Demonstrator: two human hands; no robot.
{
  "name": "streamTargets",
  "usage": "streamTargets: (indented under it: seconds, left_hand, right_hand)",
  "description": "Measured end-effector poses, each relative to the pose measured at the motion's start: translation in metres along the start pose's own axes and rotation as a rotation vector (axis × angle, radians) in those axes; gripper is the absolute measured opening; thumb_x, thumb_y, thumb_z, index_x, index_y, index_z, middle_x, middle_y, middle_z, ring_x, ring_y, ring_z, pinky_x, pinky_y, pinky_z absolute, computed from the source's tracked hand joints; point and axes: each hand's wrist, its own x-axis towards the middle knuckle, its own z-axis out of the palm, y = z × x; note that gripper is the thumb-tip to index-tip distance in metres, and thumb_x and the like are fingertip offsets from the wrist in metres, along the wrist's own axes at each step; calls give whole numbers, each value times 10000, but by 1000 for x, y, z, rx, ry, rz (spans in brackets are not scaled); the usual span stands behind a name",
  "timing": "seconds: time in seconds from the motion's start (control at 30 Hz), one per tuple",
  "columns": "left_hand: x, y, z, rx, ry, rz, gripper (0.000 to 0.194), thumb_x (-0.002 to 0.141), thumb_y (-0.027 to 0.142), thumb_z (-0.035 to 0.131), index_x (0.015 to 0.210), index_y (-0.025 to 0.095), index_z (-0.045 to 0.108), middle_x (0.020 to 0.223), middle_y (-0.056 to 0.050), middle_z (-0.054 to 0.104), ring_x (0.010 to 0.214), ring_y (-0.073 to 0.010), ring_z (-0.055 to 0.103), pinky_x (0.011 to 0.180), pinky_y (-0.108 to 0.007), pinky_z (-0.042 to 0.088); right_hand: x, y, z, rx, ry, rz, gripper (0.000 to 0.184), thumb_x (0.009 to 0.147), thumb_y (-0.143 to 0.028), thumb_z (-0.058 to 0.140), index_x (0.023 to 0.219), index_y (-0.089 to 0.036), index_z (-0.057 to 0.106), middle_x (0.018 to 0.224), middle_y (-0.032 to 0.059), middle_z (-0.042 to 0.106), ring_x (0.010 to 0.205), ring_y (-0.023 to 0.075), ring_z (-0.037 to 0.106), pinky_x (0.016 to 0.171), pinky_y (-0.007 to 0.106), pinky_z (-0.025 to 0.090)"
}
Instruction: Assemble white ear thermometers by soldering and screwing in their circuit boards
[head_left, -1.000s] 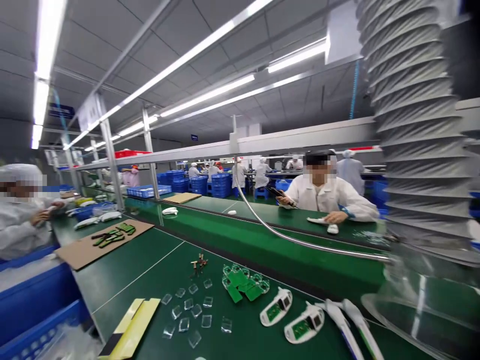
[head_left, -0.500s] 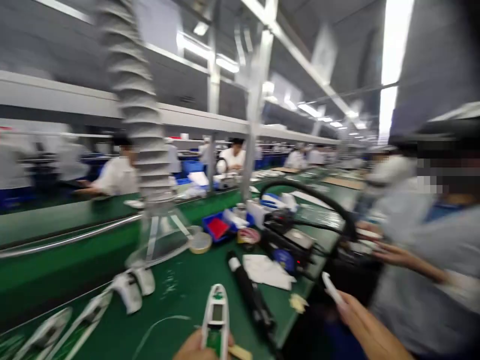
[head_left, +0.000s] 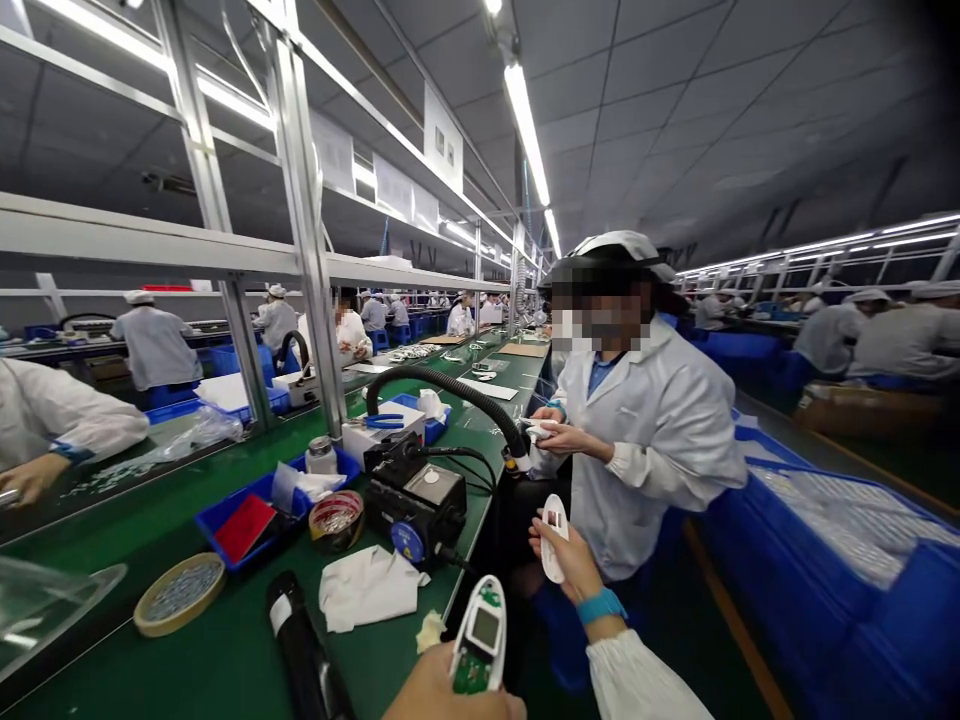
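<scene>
My left hand [head_left: 431,690] is closed around a white handheld-device housing [head_left: 480,632] at the lower middle. A green circuit board and a small grey screen show in its open face. To the right and slightly higher, my right hand [head_left: 576,562], with a blue wristband, grips a slim white oval cover [head_left: 553,545]. This cover has a small window near its top and is held upright, apart from the housing. Both parts are in the air, just off the right edge of the green bench [head_left: 225,650].
On the bench are a black tool [head_left: 304,640], a white cloth [head_left: 371,590], a round dish of small metal parts [head_left: 180,594], a blue tray [head_left: 214,515], a tape roll [head_left: 337,520] and a black box [head_left: 416,500] beside a hose. A co-worker [head_left: 637,430] stands beyond my right hand. Blue crates [head_left: 817,540] stand at right.
My view has swung right, so the bench items and the co-worker sit further left. The row of white housings has left the picture. Both hands keep hold of their parts.
</scene>
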Motion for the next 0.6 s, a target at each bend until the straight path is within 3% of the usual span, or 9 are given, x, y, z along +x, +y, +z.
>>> streamTargets:
  seconds: [0.13,0.23,0.4,0.6]
  left_hand:
    - [54,12,44,-9,24,53,171,641,90,613,683,176,471,384,71,426,322,-87,352,347,-197,253]
    - [87,19,67,-92,50,106,169,695,65,539,748,184,431,411,86,415,316,-77,327,315,-188,230]
    - [127,25,82,-174,83,117,154,726,94,571,748,163,436,471,64,454,361,-68,387,334,-179,272]
    - [177,33,88,-231,239,83,56,837,147,512,805,137,468,534,72,443,381,-44,390,348,-153,274]
  right_hand:
    - [45,12,20,62,64,16,199,891,-266,513,1025,-120,530,783,-5,561,551,63,521,477,185,460]
    - [64,22,28,79,82,29,202,891,-275,513,1020,-120,530,794,-1,561,562,66,524,479,187,461]
    - [78,34,17,98,78,-3,209,881,-279,529,1011,-116,541,806,1,568,596,82,545,511,206,478]
    - [86,39,5,97,82,-52,194,872,-265,543,997,-117,551,843,12,581,654,97,566,574,237,500]
